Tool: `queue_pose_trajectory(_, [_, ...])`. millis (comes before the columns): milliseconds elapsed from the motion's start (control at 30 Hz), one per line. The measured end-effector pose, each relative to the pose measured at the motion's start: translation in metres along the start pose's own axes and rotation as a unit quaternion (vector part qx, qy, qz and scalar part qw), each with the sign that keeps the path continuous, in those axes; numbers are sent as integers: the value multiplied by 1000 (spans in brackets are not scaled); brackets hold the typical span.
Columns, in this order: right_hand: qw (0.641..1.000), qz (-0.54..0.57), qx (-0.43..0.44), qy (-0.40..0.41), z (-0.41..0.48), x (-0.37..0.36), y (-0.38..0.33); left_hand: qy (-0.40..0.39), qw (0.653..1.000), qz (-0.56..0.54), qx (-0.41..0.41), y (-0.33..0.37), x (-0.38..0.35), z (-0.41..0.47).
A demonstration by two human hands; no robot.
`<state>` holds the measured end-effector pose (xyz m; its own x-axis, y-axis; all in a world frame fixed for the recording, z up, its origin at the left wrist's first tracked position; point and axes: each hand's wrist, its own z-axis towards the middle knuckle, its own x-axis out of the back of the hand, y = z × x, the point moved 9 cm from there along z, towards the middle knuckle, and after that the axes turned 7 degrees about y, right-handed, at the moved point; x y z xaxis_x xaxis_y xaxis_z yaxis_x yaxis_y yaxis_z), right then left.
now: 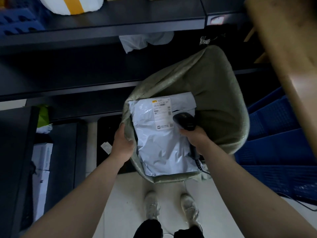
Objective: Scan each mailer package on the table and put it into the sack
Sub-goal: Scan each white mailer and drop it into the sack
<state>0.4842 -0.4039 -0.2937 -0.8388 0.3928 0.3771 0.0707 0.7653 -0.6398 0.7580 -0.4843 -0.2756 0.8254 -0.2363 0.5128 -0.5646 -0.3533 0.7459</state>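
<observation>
A grey-green woven sack (214,93) stands open on the floor in front of me. Inside it lies a white mailer package (157,143), label side up, with another pale mailer partly showing beneath its far end. My left hand (122,143) grips the sack's left rim. My right hand (193,136) holds a black handheld barcode scanner (184,121) over the mailer's right edge, beside the label (163,114). The scanner's cable trails down past my right wrist.
Dark metal shelving (103,48) runs across the far side and left, holding a white parcel with yellow tape (72,4) and a crumpled pale bag (145,40). Blue plastic crates (274,152) stand right of the sack. A wooden table edge (291,57) juts in at upper right.
</observation>
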Motion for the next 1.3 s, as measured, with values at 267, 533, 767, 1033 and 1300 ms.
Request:
queue_pose_trajectory(267, [998,44,45,-2,-104,69,-23,-70,992,92,-55,49,7,-46])
queue_pose_trajectory(533, [993,84,76,35,-229,206,-4,-93,886,282,-356,217,-44,-188])
queue_pose_trajectory(767, [988,57,99,104,-306,360,47,-67,729,404,-548,322,-133,-345])
queue_pose_trajectory(1033, [976,87,104,169,-351,541,120,-83,684,392,-609,365,-257,-486])
queue_pose_trajectory(1300, [959,110,122,230,-346,681,150,-75,647,400,-645,419,-361,-562])
